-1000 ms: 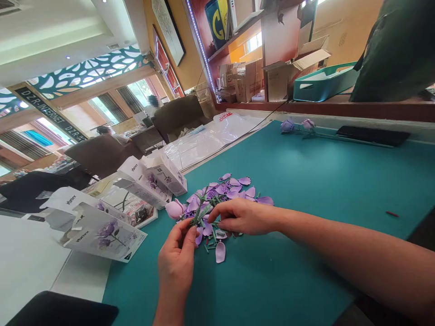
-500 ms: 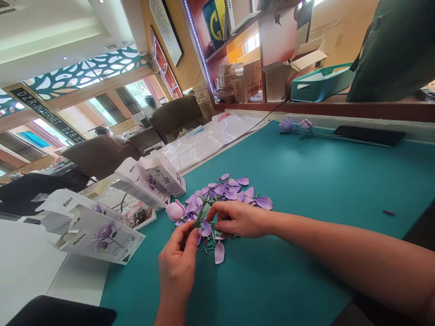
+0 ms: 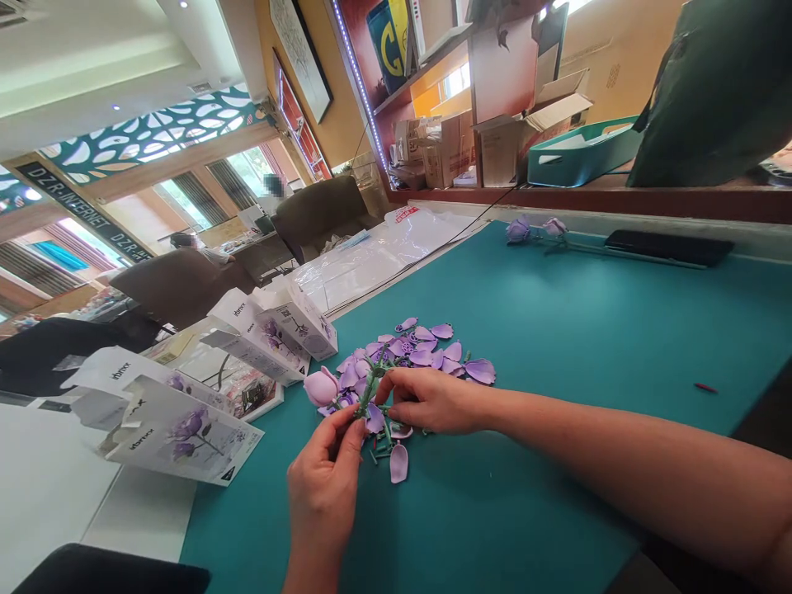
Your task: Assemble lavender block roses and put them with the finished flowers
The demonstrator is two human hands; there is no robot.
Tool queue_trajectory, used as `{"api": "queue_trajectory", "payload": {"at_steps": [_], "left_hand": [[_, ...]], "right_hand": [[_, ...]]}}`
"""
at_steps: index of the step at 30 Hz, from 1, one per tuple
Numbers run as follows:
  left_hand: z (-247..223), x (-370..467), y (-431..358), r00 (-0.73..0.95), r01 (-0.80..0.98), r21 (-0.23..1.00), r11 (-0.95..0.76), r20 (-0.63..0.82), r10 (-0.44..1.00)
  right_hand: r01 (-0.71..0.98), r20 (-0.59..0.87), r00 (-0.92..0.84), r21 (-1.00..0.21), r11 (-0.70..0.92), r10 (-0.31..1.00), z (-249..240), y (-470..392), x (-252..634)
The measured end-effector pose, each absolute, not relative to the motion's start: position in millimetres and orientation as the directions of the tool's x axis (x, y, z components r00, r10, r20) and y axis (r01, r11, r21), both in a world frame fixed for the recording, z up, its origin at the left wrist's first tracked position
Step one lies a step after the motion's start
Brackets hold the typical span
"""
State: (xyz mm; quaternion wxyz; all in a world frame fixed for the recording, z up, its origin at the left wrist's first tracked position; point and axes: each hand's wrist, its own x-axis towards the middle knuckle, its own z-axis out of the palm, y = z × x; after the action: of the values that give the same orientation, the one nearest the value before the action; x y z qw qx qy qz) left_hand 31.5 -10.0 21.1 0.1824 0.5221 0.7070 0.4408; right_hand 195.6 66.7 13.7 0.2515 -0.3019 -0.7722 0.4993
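My left hand (image 3: 325,474) pinches a green toy flower stem (image 3: 367,391) between thumb and fingertips. A pale pink bud (image 3: 321,386) sits at the left, by the stem's side branch. From the right, my right hand (image 3: 426,400) reaches in with fingers bent and closed beside the stem. Whatever lies between its fingertips is hidden. Behind and under both hands spreads a pile of purple petals (image 3: 421,356) with small green parts. One pale petal (image 3: 399,464) lies nearest me, next to short green pegs (image 3: 380,454).
Opened white flower boxes (image 3: 186,429) stand on the left. A finished-looking purple flower (image 3: 518,229) and a black flat object (image 3: 668,246) lie at the back of the green mat (image 3: 557,330). A small red piece (image 3: 706,388) rests on the right. Two people sit far off.
The green leaf by my right fingertips no longer shows its face, and more of the stem is visible. Both hands stay nearly in place. The view shifts slightly.
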Motion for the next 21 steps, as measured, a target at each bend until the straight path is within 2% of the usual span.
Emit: {"api": "queue_trajectory", "payload": {"at_steps": [9,15,18,21], "left_hand": [[15,21,-7,-0.326,0.635,0.772,0.035,0.227,0.918],[9,15,-7,-0.264,0.749,0.658,-0.078,0.404,0.876],[5,13,-6,-0.190,0.816,0.548,-0.181,0.552,0.812],[2,11,-6,-0.083,0.872,0.412,-0.264,0.656,0.750]], "right_hand": [[0.185,0.097,-0.687,-0.935,0.302,0.720,10,68,193],[0.076,0.100,-0.717,-0.972,0.221,0.689,8,69,194],[0.126,0.173,-0.691,-0.927,0.353,0.701,11,63,194],[0.231,0.269,-0.670,-0.811,0.538,0.692,12,55,192]]}}
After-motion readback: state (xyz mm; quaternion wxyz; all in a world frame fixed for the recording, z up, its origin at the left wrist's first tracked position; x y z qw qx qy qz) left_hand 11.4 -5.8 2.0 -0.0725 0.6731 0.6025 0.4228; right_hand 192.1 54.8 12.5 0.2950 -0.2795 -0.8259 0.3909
